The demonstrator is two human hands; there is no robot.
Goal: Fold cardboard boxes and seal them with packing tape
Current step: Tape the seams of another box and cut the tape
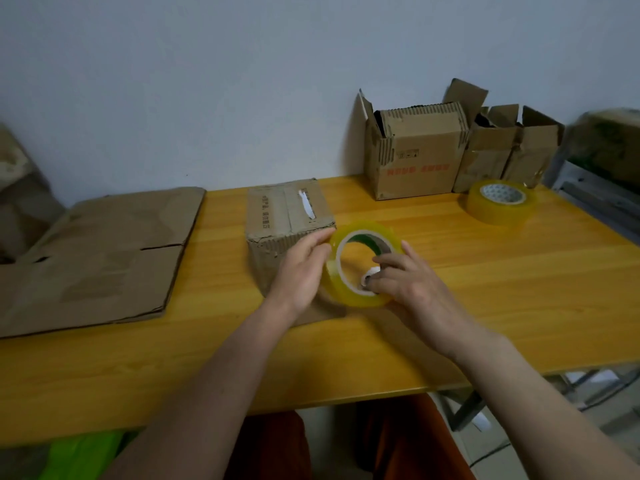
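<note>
We cannot see the near lower corner of the small closed box (289, 233), which sits behind the left hand (299, 271), and the right hand (408, 282) covers the near rim of the tape roll (362, 263). The flattened cardboard sheet (93, 258) runs off the left edge. At the far right a greenish bundle (609, 147) (smeared by blur) stays unidentifiable, and the print on the open box (414, 157) is too small for us to read.

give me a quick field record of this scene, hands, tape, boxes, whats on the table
left hand: fingers straight, touching the outer side of the held tape roll
right hand: fingers curled through the core of the held tape roll
small box: closed, standing behind the left hand
spare tape roll: lying flat, far right of the table
open boxes: flaps up, at the wall
flattened cardboard: at the table's left end
</note>
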